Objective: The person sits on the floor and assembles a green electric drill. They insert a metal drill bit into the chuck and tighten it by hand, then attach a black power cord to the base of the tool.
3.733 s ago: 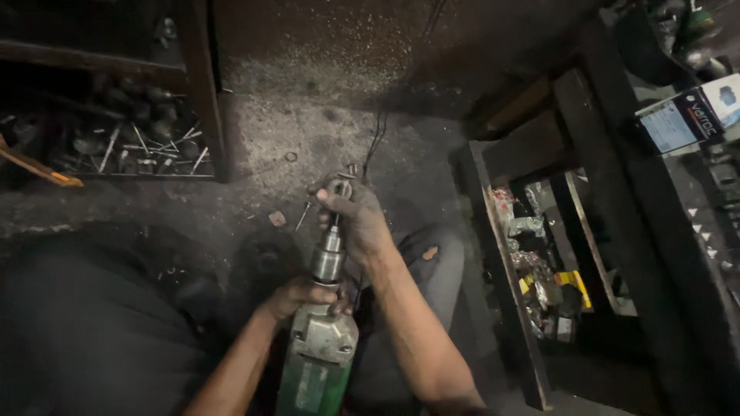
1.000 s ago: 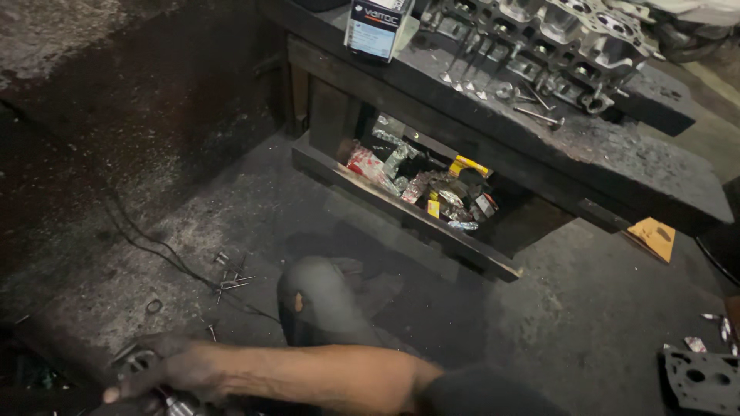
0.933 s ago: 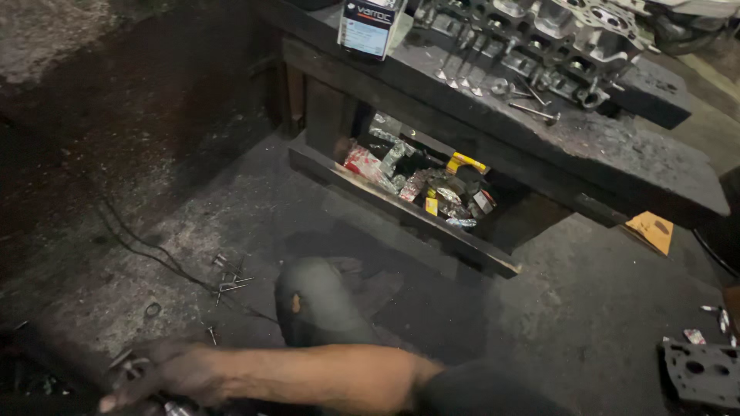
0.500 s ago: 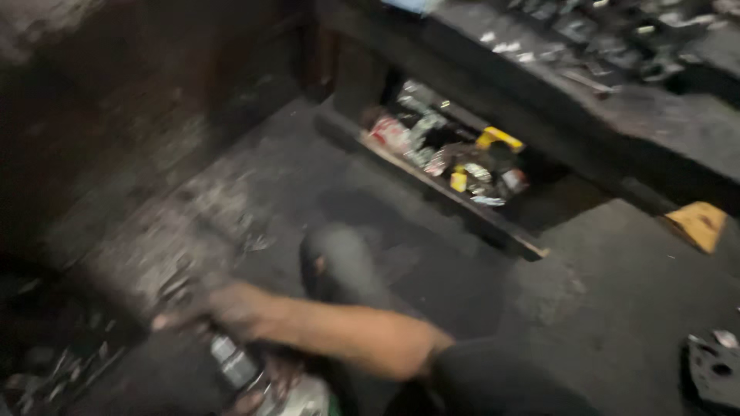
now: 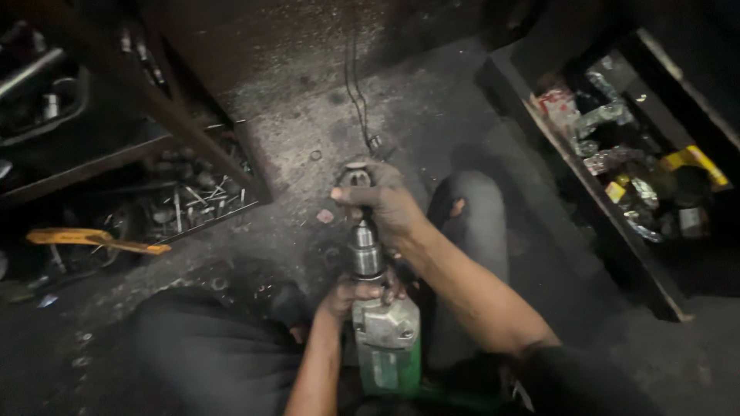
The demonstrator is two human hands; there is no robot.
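Green-bodied electric drill (image 5: 385,339), held nose toward 12 o'clock over the floor (image 5: 308,139) between the knees; judged heavy, rigid and greasy, best gripped at the metal gear housing; left hand (image 5: 356,291) is closed around the neck below the chuck (image 5: 364,250); right hand (image 5: 383,204) is clasped over the tip, whatever it holds being hidden; handle cut off at 6 o'clock.

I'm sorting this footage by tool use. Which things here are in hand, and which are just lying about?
In hand:
- green power drill, left hand below its chuck
- right hand at the drill's tip

Lying about:
- yellow-handled tool
- loose metal bits in the tray
- packets on the low shelf
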